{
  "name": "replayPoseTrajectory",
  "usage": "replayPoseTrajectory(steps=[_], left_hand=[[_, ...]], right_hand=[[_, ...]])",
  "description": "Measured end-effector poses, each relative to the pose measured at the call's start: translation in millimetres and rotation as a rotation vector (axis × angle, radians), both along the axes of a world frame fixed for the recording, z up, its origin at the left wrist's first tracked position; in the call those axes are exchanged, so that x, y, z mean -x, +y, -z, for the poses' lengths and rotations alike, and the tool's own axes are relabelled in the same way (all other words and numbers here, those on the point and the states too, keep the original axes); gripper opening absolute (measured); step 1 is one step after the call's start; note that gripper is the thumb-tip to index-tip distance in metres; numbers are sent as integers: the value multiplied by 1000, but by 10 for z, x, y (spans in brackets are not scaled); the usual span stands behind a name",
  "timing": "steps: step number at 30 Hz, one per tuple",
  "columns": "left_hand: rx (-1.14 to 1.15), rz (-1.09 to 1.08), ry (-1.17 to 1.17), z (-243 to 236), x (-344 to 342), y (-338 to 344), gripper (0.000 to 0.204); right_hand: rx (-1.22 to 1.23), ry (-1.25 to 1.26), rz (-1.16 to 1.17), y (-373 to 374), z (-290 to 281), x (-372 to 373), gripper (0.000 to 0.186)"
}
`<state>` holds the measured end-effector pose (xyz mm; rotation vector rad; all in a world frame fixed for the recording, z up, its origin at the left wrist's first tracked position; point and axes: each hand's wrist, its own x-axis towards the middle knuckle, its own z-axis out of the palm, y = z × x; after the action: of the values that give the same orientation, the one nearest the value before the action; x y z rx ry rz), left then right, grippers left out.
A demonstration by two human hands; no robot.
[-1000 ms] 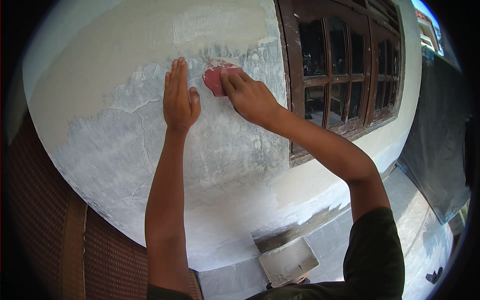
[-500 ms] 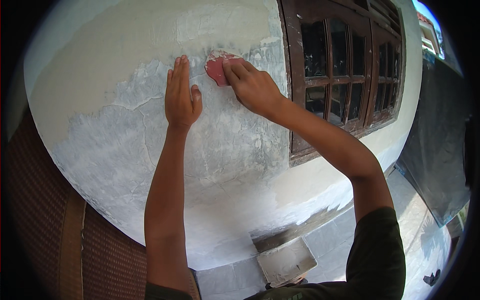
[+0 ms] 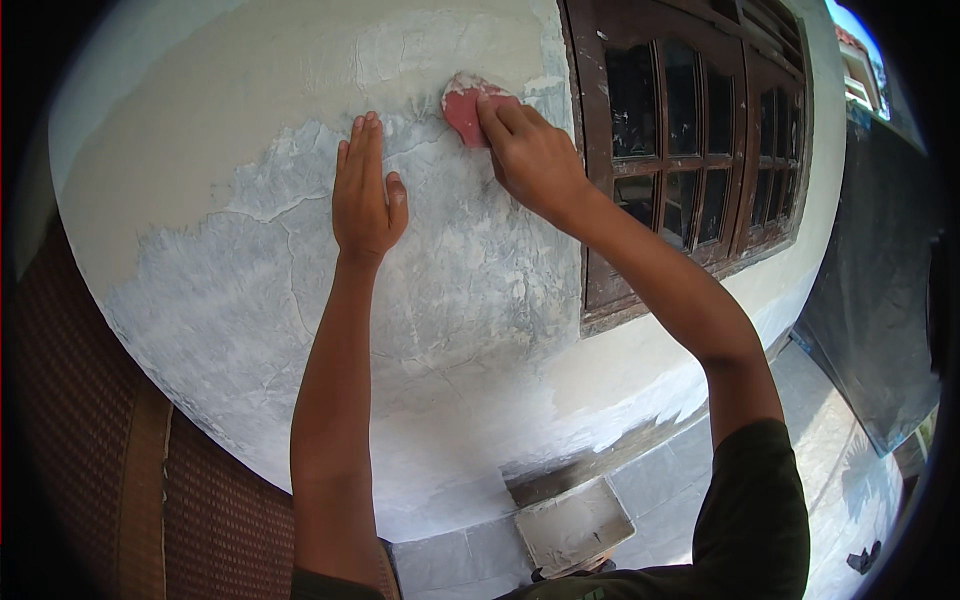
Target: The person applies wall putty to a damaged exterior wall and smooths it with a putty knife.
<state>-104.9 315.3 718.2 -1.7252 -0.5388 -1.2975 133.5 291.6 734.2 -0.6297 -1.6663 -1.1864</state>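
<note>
On my feed the wall takes up most of the frame: smooth beige toward the upper left, rough grey-white patchy coat through the middle, cracks running across it. Brown wooden window, paned, upper right; pale specks on its frame. Dark sheet down the right edge. Brown woven panel lower left, split by a plain upright strip. Grey tiled floor along the bottom, sunlit at lower right.

Both forearms come up from the lower edge, dark sleeves at the bottom of the frame. Rectangular tray at bottom centre, on the floor near the wall foot; I read pale paste inside.

Left hand, upper centre-left: fingers straight and together, thumb spread off to the side, nothing in it. Looks laid flat toward the grey coat; I can't confirm full palm contact from this angle.

Right hand, upper centre, just left of the window: closed in a pinch, thumb and fingers clamped on the right side of the red scraper. Scraper is upper centre, at the wall face near the beige/grey border, pale paste smeared along its top edge. Can't tell how hard it's pressed.

Smallest I have: a dark object on the ground, lower right; can't identify it.
</note>
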Motion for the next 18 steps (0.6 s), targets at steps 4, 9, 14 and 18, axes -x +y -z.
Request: replayPoseTrajectory(steps=[4,9,14,18], left_hand=[[16,1,-4,18,-92,31,57],[21,-10,-1,21,-8,25,57],[11,-17,2,8,15,9,57],[2,3,-1,-1,-112,55,57]], right_hand=[[-67,236,94,46,-696,-385,24],[-18,32,67,181,-134,2,35],[-42,22,-78,-111,-6,190,35],[-98,206,35,134,-701,-227,29]])
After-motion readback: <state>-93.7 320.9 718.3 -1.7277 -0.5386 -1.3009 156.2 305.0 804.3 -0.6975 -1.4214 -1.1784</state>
